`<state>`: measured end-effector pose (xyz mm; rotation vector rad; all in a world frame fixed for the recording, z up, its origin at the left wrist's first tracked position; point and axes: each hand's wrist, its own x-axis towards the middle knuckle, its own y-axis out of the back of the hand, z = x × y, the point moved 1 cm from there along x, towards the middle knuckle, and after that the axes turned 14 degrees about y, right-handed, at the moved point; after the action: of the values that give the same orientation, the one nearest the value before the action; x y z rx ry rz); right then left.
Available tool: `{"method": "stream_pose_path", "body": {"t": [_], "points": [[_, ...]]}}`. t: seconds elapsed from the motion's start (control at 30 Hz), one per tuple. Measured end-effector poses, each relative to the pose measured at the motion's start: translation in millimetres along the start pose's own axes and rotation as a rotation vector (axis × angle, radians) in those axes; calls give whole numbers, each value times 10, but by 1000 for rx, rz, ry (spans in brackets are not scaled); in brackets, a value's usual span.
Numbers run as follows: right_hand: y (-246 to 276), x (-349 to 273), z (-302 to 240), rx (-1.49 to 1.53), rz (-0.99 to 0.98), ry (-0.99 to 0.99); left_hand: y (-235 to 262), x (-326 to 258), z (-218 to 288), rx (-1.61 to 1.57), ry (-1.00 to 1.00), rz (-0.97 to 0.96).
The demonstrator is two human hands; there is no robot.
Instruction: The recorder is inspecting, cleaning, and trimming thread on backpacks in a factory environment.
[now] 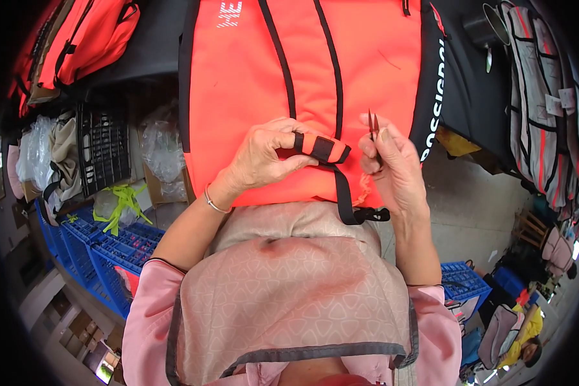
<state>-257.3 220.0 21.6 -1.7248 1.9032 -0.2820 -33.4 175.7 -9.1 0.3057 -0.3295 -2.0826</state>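
A bright orange bag (pixel 238 77) with black straps and black side panels lies in front of me, its near edge against my apron (pixel 296 283). My left hand (pixel 260 157) pinches a padded orange and black handle wrap (pixel 323 148) above the bag's near end. My right hand (pixel 397 170) holds small dark thread snips (pixel 374 125), their two pointed blades up and slightly apart. The snips are to the right of the wrap, not touching it. From below the wrap a black webbing strap (pixel 344 193) hangs down toward a black buckle (pixel 370 215).
More orange bags (pixel 100 45) lie at the far left. Below them are a black crate (pixel 103 148) and blue crates (pixel 119 248). Grey bags with orange trim (pixel 540 96) are stacked at the right, beside a dark metal cylinder (pixel 484 29). A person in yellow (pixel 524 338) is at the lower right.
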Motion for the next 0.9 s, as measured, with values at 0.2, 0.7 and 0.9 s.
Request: {"method": "stream_pose_path", "body": {"t": [0.2,0.7,0.9], "points": [[-25,-133,-163,-842,33,346,4,7,-6,-16,-2,6],[-186,59,-2,-788,-189,196,-29,-60,-78,24,-6,12],[-127,102,158,-863,-351,294,-43,-42,-117,79,-137,44]]}}
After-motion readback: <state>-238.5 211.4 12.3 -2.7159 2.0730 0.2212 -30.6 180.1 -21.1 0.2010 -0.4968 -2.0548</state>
